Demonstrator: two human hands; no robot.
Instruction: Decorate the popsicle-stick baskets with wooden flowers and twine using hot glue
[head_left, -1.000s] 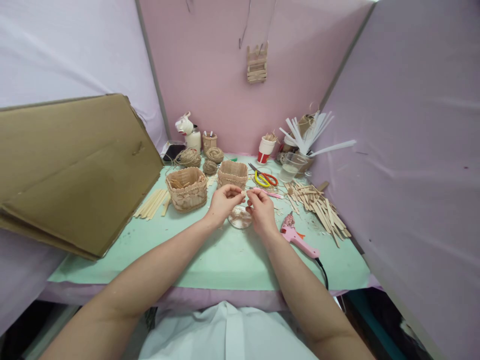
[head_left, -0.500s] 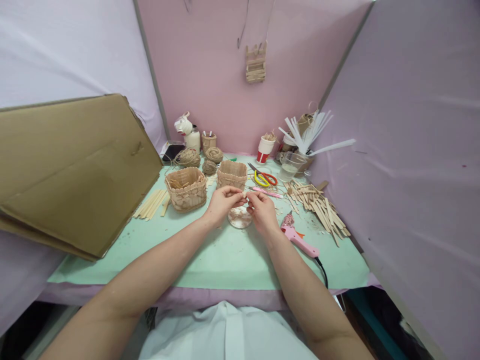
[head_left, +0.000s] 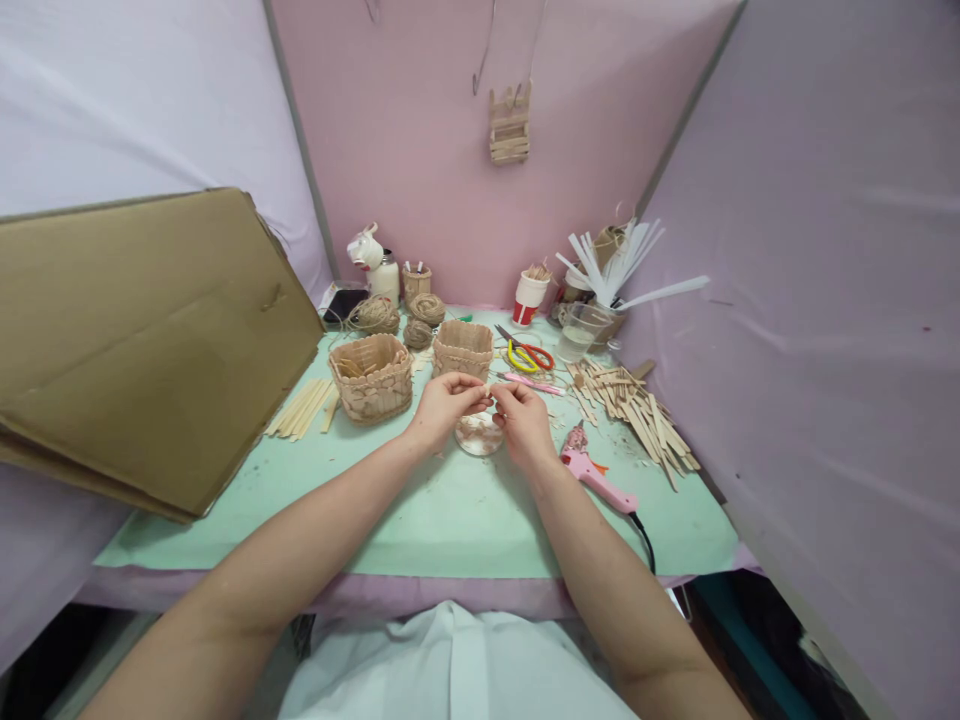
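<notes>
My left hand point(head_left: 452, 405) and my right hand point(head_left: 522, 420) meet fingertip to fingertip over the middle of the table. Both pinch a tiny pale piece point(head_left: 488, 391), mostly hidden by the fingers and too small to name. Under them lies a round white dish point(head_left: 474, 447) with brownish patches, partly covered by my hands. Just behind stands a woven-look wooden basket point(head_left: 463, 345). Another such basket point(head_left: 373, 395), holding small wood pieces, sits to the left of my left hand. A pink glue gun point(head_left: 600, 482) rests to the right of my right hand.
Flat sticks point(head_left: 301, 410) lie on the left, beside a large cardboard sheet point(head_left: 165, 350). Twine balls point(head_left: 375, 315) stand at the back. Scissors point(head_left: 529, 355), a pink craft knife point(head_left: 532, 384), a paper cup point(head_left: 529, 298), a clear cup point(head_left: 579, 335) and piled wood sticks point(head_left: 641, 415) occupy the right.
</notes>
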